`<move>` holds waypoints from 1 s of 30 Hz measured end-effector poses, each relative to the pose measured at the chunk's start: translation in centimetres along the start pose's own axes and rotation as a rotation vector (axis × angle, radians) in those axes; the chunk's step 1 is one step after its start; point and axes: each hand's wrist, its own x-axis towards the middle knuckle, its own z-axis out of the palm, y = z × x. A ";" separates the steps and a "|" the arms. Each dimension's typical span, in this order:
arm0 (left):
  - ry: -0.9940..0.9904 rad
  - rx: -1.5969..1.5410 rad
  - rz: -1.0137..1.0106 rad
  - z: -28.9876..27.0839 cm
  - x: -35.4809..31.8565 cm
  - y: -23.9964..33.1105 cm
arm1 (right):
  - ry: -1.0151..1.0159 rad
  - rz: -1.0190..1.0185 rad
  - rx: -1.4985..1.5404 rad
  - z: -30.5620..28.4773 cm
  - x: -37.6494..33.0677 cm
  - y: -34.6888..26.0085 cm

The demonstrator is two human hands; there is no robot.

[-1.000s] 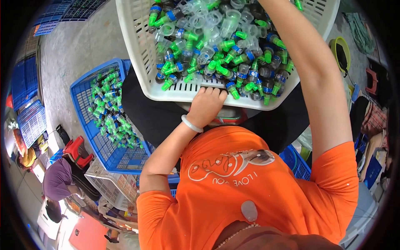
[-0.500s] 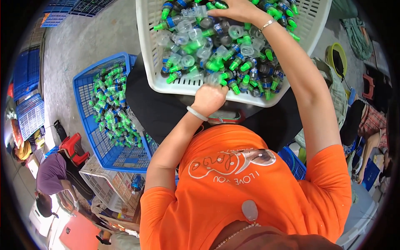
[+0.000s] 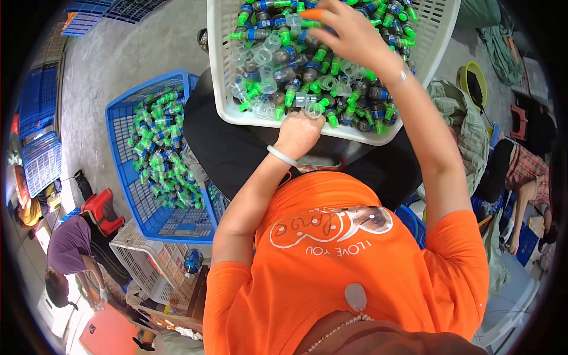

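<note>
Blue crate (image 3: 127, 127) sits on the floor left of the white basket (image 3: 220, 71), loaded with green-capped parts. Left hand (image 3: 300, 133) at the basket's near rim, fingers curled around a clear ring piece (image 3: 313, 110). Right hand (image 3: 346, 32) is over the basket's far half, fingers spread wide on the small plastic fittings (image 3: 296, 77), nothing gripped. Risk: the basket rests on the lap; pressing on the near rim could tip it and spill fittings.

Single head-worn fisheye view, looking steeply down over the wearer's chest, close above the white basket (image 3: 225, 89) on the lap.
</note>
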 end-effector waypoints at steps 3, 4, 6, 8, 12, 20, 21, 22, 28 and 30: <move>0.046 0.006 0.014 0.5 -0.6 -0.3 | 0.054 -0.261 0.274 2.9 -5.5 -1.8; 0.096 -0.001 0.037 0.6 -0.7 -0.4 | -0.017 -0.295 0.317 3.4 -7.2 -3.1; 0.144 -0.008 0.056 0.8 -0.9 -0.5 | -0.014 -0.325 0.199 5.1 -8.7 -3.9; 0.079 0.005 0.009 0.8 -0.7 -0.3 | 0.004 -0.368 -0.045 6.7 -10.0 -4.2; 0.115 -0.003 -0.004 -0.8 -0.3 0.0 | 0.134 -0.446 -0.157 9.1 -9.2 -2.8; -0.009 -0.111 -0.016 -3.0 -1.0 -0.1 | 0.206 -0.362 -0.416 6.2 -1.4 1.0; 0.011 -0.121 -0.016 -3.1 -1.2 0.0 | 0.184 -0.306 -0.369 5.3 -0.3 0.9; 0.008 -0.120 -0.013 -3.2 -1.2 0.1 | 0.161 -0.250 -0.323 4.3 0.6 0.7; 0.241 -0.275 -0.238 -1.7 -1.6 -0.5 | 0.451 0.019 0.084 1.7 1.0 1.7; 0.246 -0.300 -0.358 -1.7 -1.2 -0.3 | 0.523 0.146 0.336 1.7 -1.2 0.1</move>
